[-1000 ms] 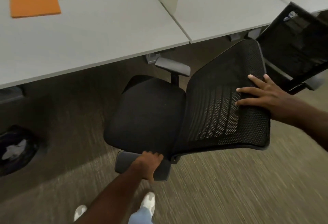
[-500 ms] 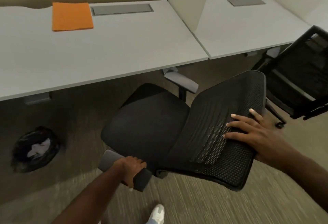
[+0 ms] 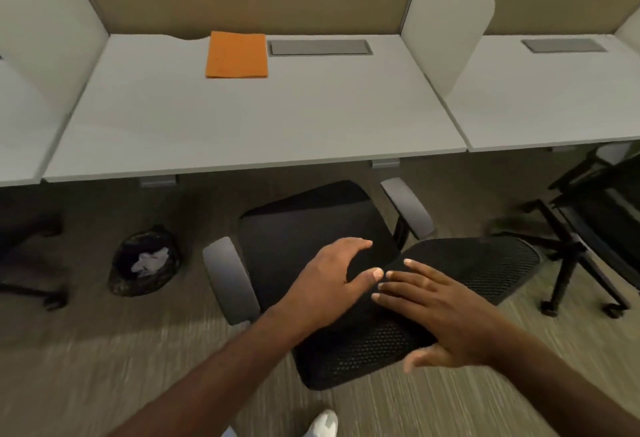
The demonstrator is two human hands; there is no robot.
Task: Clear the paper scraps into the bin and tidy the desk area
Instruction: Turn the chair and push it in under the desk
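One flat orange folder [image 3: 236, 54] lies upper centre. Two grey rectangular cable hatches [image 3: 320, 47] [image 3: 563, 45] sit along the top. Two black mesh office chairs [image 3: 311, 228] [image 3: 602, 214] stand centre and right. One black-lined bin [image 3: 143, 261] stands lower left. Two bare hands [image 3: 332, 280] [image 3: 440, 312] show at bottom centre.

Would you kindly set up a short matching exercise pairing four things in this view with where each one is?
Things:
1. orange folder
2. bin
3. office chair
4. paper scraps

Places:
A. on the carpet under the desk's left part
B. in front of the desk, under both hands
C. inside the black bag
D. at the back of the desk top

Pairs: 1-D, 2-A, 3-B, 4-C
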